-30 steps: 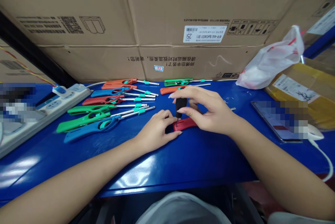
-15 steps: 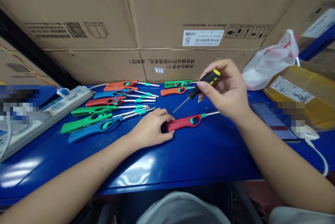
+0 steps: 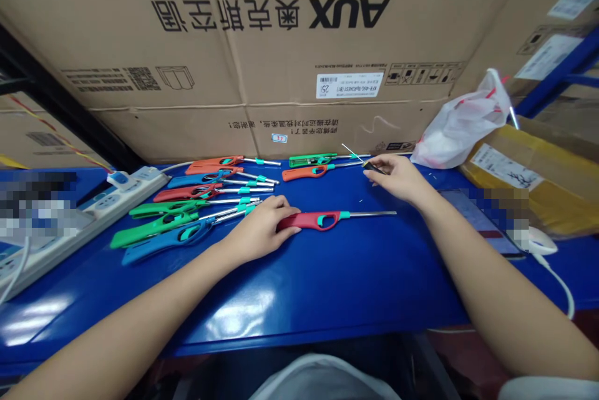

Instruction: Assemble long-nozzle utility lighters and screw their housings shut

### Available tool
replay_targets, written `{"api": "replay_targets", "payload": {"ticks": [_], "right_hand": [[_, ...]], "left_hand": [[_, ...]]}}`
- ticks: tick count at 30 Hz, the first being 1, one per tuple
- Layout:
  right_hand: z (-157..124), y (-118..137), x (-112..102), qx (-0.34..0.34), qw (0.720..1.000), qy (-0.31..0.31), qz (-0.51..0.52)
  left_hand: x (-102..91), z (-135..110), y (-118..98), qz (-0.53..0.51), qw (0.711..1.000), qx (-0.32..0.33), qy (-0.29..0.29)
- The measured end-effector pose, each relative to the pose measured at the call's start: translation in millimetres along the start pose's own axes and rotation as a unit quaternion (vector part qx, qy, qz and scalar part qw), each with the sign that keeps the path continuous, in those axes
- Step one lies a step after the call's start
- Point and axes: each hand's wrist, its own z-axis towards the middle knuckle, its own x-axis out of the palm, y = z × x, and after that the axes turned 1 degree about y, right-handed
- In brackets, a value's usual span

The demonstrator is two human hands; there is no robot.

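A red long-nosed lighter point(image 3: 322, 220) with a teal trigger lies flat on the blue table point(image 3: 327, 287), its metal nose pointing right. My left hand point(image 3: 262, 228) rests on the lighter's handle end, fingers curled over it. My right hand point(image 3: 397, 178) is farther back and to the right, low on the table, its fingers closed round a small screwdriver point(image 3: 367, 165) whose thin shaft sticks up and left. The screwdriver's handle is mostly hidden in the hand.
Several red, orange, green and blue lighters point(image 3: 187, 213) lie in a row at the left, two more point(image 3: 313, 166) at the back. A power strip point(image 3: 79, 213) lies far left. Cardboard boxes point(image 3: 281, 63) wall the back. A plastic bag point(image 3: 458, 122), a phone point(image 3: 482, 219) and a cable sit right.
My right hand lifted the screwdriver off the red lighter, then carried it back and down to the table near the rear lighters. The red lighter has turned to lie level, my left hand still on it.
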Motion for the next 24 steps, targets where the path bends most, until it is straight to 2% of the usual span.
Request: {"api": "replay_targets", "payload": {"ticks": [6, 10, 13, 16, 20, 24], "right_hand": [[5.5, -10.9, -7.7, -0.048, 0.988, -0.077, -0.129], [9.1, -17.4, -9.0, -0.080, 0.978, -0.100, -0.165], [8.4, -18.5, -9.1, -0.111, 0.973, -0.094, -0.181], [4.3, -15.3, -7.6, -0.158, 0.968, -0.036, -0.191], [-2.4, -10.8, 0.8, -0.230, 0.947, 0.107, -0.196], [-5.0, -11.4, 12.3, -0.239, 0.934, 0.156, -0.215]], "left_hand": [[-15.2, 13.6, 21.2, 0.015, 0.998, -0.008, -0.054], [-18.9, 31.5, 30.1, 0.047, 0.998, -0.023, -0.045], [-17.1, 48.1, 35.8, 0.082, 0.996, -0.026, -0.036], [-12.8, 64.0, 41.4, 0.098, 0.994, -0.028, -0.031], [-5.8, 77.1, 46.8, 0.113, 0.992, -0.045, -0.037], [-2.2, 79.9, 44.6, 0.116, 0.990, -0.055, -0.058]]}}
